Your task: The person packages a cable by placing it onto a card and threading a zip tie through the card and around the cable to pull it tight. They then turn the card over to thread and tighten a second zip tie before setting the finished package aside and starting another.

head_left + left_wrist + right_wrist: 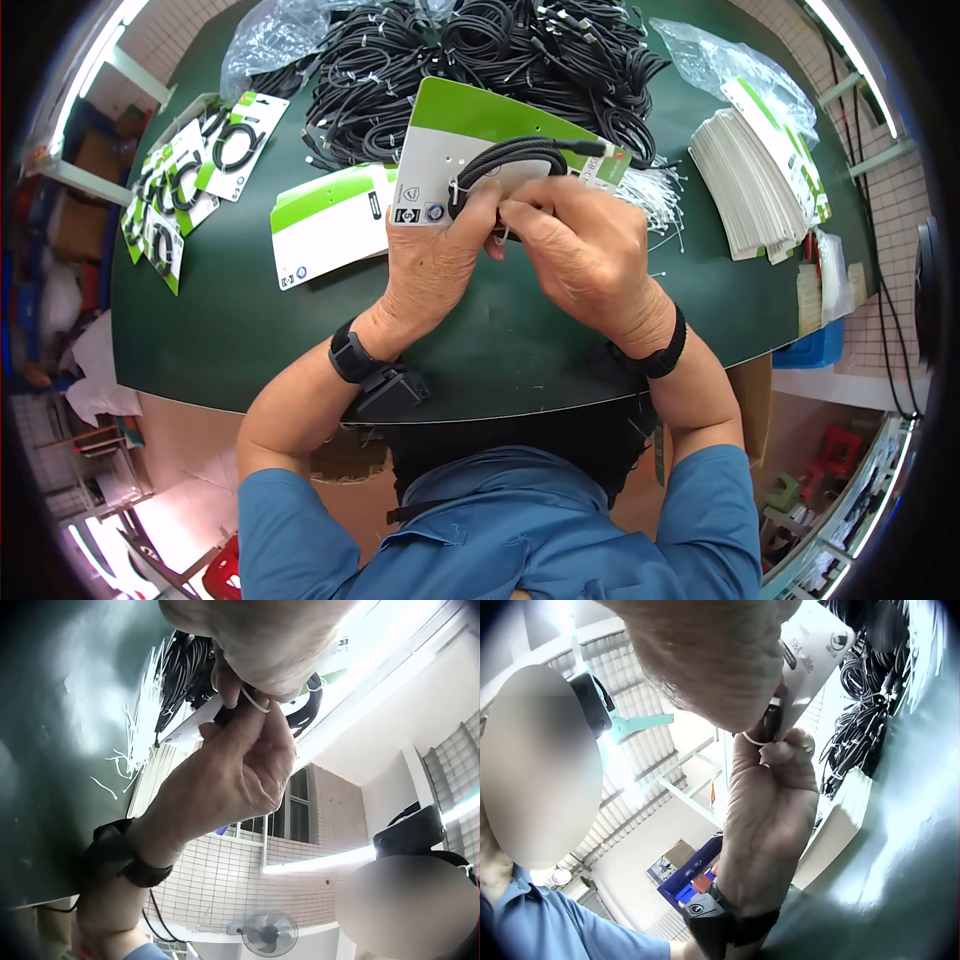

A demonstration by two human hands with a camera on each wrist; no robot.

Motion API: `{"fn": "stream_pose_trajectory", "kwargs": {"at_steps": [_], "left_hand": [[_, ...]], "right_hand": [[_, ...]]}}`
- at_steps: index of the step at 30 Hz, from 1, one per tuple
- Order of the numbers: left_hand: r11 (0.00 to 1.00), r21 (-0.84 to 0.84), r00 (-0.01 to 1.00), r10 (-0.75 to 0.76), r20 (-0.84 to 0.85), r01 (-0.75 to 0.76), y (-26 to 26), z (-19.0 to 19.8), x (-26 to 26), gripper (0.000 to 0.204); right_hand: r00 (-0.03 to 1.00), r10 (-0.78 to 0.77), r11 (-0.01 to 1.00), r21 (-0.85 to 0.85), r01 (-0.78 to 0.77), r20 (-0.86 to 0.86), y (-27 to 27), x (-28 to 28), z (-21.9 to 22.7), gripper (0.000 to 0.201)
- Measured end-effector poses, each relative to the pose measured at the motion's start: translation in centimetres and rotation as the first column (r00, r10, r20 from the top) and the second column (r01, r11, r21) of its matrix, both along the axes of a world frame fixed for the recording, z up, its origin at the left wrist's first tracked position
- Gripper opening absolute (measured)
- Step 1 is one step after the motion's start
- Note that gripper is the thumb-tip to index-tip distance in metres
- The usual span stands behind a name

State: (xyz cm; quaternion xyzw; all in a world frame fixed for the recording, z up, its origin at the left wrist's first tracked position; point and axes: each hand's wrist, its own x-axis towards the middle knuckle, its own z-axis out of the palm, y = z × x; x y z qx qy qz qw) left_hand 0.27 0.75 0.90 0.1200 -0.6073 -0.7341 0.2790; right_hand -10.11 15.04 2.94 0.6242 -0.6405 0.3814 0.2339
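In the head view my left hand (432, 265) grips a green-and-white packaging card (455, 118) together with a coiled black braided cable (518, 150), thumb pressed over the coil. The cable's plug end points right across the card's printed edge. My right hand (595, 250) pinches a thin white tie at the coil's lower side, its fingertips close beside the left thumb. The white tie (256, 701) shows as a small loop between the fingertips in the left wrist view. In the right wrist view the right hand hides most of the coil.
A heap of black cables (480, 60) spans the table's back. Finished cards with cables (235, 148) lie at left, blank cards (335, 225) behind the left hand. White ties (655, 200) and a card stack (745, 185) lie right. Clear plastic bags (275, 45) sit at the back.
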Motion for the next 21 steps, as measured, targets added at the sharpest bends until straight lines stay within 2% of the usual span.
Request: {"fn": "stream_pose_trajectory", "kwargs": {"at_steps": [4, 8, 11, 12, 14, 15, 16, 17, 18, 19, 21], "left_hand": [[1.000, 0.002, 1.000, 0.015, 0.001, -0.015, 0.4, -0.2, 0.0, 0.017], [1.000, -0.024, 1.000, 0.014, -0.005, -0.014, 0.0, -0.7, -0.6, 0.019], [0.999, -0.034, 1.000, 0.015, -0.016, -0.016, -0.2, -0.7, -0.7, 0.021], [0.999, -0.031, 0.999, 0.024, -0.024, -0.025, -0.1, -0.5, -0.6, 0.022], [0.999, -0.018, 0.998, 0.049, -0.048, -0.050, 0.0, 0.0, -0.5, 0.023], [0.999, -0.020, 0.998, 0.047, -0.043, -0.048, 0.0, 0.2, -0.4, 0.023], [0.999, -0.007, 0.998, 0.038, -0.049, -0.038, 0.0, 0.4, -0.4, 0.024], [1.000, 0.007, 0.998, 0.028, -0.055, -0.028, 0.1, 0.6, -0.3, 0.024], [1.000, 0.020, 0.998, 0.018, -0.062, -0.016, 0.1, 0.7, -0.2, 0.025], [1.000, 0.019, 0.998, 0.011, -0.059, -0.010, 0.2, 0.8, 0.0, 0.025], [0.998, -0.008, 0.997, -0.068, -0.045, 0.068, 0.5, 0.9, 0.4, 0.026]], "right_hand": [[0.997, -0.071, 0.995, 0.068, 0.068, 0.033, 0.3, 0.0, 0.3, 0.021], [0.994, -0.064, 0.993, 0.100, 0.056, 0.084, 0.3, -0.6, -0.1, 0.021], [0.992, 0.071, 0.997, -0.050, -0.066, 0.102, 0.1, -1.8, -0.5, 0.019], [0.991, 0.066, 0.997, -0.056, -0.060, 0.112, 0.3, -2.2, -0.2, 0.019], [0.992, 0.037, 0.961, -0.278, -0.002, 0.120, 1.2, -3.3, 1.0, 0.015], [0.991, 0.035, 0.960, -0.279, 0.002, 0.126, 1.5, -3.9, 1.1, 0.015], [0.925, 0.002, 0.927, -0.349, 0.141, 0.379, 1.9, -4.5, 1.1, 0.011], [0.794, -0.003, 0.880, -0.376, 0.292, 0.608, 2.2, -5.1, 1.0, 0.010], [0.791, -0.008, 0.877, -0.376, 0.299, 0.611, 2.4, -6.1, 0.6, 0.010], [0.670, 0.079, 0.915, -0.321, 0.246, 0.738, 2.4, -7.4, 0.0, 0.012], [0.348, 0.197, 0.963, -0.248, 0.106, 0.917, 2.4, -8.9, -0.7, 0.019]]}}
